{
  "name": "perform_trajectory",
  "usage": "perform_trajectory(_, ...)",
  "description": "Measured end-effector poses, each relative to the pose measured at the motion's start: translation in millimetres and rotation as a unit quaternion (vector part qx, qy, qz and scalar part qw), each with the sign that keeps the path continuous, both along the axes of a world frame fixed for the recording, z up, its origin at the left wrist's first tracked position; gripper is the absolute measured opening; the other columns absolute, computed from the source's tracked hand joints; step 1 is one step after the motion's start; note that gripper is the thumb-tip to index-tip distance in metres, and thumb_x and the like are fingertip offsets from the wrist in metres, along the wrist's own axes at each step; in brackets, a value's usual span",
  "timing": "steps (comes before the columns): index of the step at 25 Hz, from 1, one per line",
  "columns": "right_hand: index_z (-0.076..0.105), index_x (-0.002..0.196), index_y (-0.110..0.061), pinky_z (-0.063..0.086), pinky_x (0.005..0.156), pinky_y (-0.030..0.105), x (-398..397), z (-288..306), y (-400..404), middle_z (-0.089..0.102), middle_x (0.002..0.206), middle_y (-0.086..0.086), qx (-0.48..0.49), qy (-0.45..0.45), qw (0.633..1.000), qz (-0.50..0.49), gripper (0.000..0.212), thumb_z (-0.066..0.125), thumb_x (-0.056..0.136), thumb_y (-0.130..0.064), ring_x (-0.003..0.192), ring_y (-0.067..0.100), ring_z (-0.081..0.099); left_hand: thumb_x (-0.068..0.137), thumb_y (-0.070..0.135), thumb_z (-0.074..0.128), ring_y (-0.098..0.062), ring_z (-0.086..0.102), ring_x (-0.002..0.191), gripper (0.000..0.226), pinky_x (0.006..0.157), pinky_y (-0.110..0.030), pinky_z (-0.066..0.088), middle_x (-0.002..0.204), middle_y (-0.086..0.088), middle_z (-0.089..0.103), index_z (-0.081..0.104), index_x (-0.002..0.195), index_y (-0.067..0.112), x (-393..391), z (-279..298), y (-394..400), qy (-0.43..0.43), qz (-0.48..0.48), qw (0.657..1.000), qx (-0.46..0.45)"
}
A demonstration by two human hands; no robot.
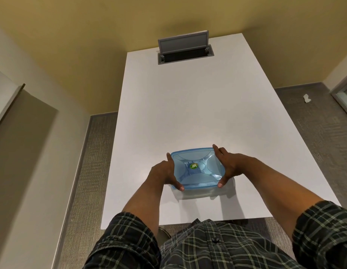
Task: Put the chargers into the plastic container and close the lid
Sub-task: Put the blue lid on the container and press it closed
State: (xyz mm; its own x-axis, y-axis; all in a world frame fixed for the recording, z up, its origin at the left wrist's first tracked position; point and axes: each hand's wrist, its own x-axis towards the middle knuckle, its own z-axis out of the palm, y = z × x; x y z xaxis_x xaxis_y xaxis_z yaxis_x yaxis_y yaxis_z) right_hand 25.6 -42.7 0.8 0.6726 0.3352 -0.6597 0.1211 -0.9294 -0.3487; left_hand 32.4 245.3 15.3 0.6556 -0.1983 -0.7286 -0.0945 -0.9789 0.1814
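Observation:
A translucent blue plastic container (pixel 198 169) sits on the white table (pixel 188 105) near its front edge, with the blue lid on top and a small green sticker at the lid's centre. My left hand (pixel 166 174) grips the container's left side, thumb at the near left corner. My right hand (pixel 226 166) grips the right side, thumb at the near right corner. No chargers are visible; the lid hides what is inside.
A grey cable hatch (pixel 185 48) with its flap raised is set into the table's far end. Grey carpet lies on both sides, with a crumpled white scrap (pixel 306 98) on the floor at the right. Walls stand close on the left.

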Motion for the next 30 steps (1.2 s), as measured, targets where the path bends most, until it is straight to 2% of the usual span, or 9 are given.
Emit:
perform_trajectory(7,-0.033,0.150,-0.020,0.039,0.111,0.042,0,3,1,0.002,0.165,0.003,-0.009,-0.005,1.000,0.006,0.167,0.088,0.046,-0.069,0.145,0.027,0.033,0.062,0.050,0.092,-0.032,0.051,0.136,0.159,0.108,-0.044,0.046,0.151,-0.015,0.049,-0.031,0.155,0.011,10,9,1,0.008,-0.063,0.998,0.031)
perform_trajectory(15,-0.029,0.152,-0.023,0.041,0.107,0.039,3,-5,-2,0.007,0.163,-0.002,-0.009,-0.015,1.000,0.012,0.166,0.083,0.042,-0.078,0.141,0.025,0.038,0.060,0.051,0.093,-0.035,0.058,0.127,0.160,0.102,-0.043,0.050,0.141,-0.020,0.056,-0.028,0.156,0.008,3,-2,7,-0.022,-0.076,0.997,0.022)
perform_trajectory(18,-0.009,0.158,-0.028,0.042,0.096,0.033,5,-9,-6,0.027,0.155,-0.006,0.006,-0.069,0.998,-0.009,0.134,0.061,0.061,-0.088,0.127,0.022,0.051,0.060,0.049,0.094,-0.035,0.057,0.129,0.160,0.105,-0.044,0.049,0.142,-0.020,0.056,-0.027,0.156,0.006,4,0,4,-0.026,-0.078,0.996,0.029)
perform_trajectory(20,0.022,0.158,-0.027,0.042,0.096,0.032,10,-10,-7,0.049,0.146,-0.004,0.037,-0.116,0.989,-0.081,0.094,0.046,0.082,-0.078,0.123,0.020,0.055,0.061,0.048,0.094,-0.035,0.057,0.128,0.159,0.104,-0.044,0.049,0.142,-0.020,0.055,-0.026,0.157,0.006,4,3,2,-0.025,-0.078,0.996,0.032)
perform_trajectory(22,0.060,0.137,-0.023,0.047,0.095,0.032,12,-16,-2,0.068,0.129,-0.001,0.106,-0.160,0.960,-0.205,0.053,0.051,0.096,-0.056,0.117,0.021,0.062,0.062,0.046,0.094,-0.035,0.058,0.127,0.158,0.102,-0.043,0.050,0.141,-0.019,0.056,-0.026,0.157,0.008,4,4,1,-0.031,-0.081,0.995,0.042)
perform_trajectory(24,0.079,0.101,-0.014,0.048,0.075,0.030,9,-24,7,0.078,0.096,0.007,0.175,-0.184,0.911,-0.326,0.033,0.063,0.095,-0.041,0.087,0.021,0.067,0.062,0.045,0.094,-0.034,0.059,0.126,0.156,0.101,-0.041,0.050,0.139,-0.018,0.058,-0.025,0.158,0.008,5,5,-1,-0.034,-0.090,0.994,0.055)
perform_trajectory(25,0.079,0.087,-0.009,0.044,0.067,0.030,7,-26,10,0.075,0.081,0.014,0.193,-0.184,0.889,-0.372,0.033,0.067,0.091,-0.039,0.073,0.019,0.061,0.062,0.045,0.094,-0.033,0.060,0.125,0.156,0.100,-0.041,0.050,0.138,-0.017,0.059,-0.024,0.158,0.008,5,5,-1,-0.040,-0.097,0.992,0.063)
perform_trajectory(27,0.074,0.072,-0.003,0.039,0.062,0.031,6,-27,14,0.068,0.067,0.020,0.208,-0.166,0.862,-0.431,0.036,0.073,0.087,-0.035,0.064,0.019,0.052,0.060,0.047,0.095,-0.032,0.060,0.125,0.158,0.100,-0.041,0.051,0.141,-0.016,0.056,-0.021,0.158,0.004,7,6,-3,-0.047,-0.111,0.990,0.076)
perform_trajectory(30,0.070,0.073,0.007,0.039,0.064,0.032,16,-23,14,0.065,0.069,0.025,0.195,-0.129,0.863,-0.449,0.039,0.075,0.086,-0.029,0.066,0.022,0.053,0.055,0.051,0.095,-0.033,0.057,0.127,0.160,0.101,-0.042,0.050,0.150,-0.016,0.044,-0.015,0.159,0.000,7,8,-4,-0.071,-0.132,0.985,0.087)
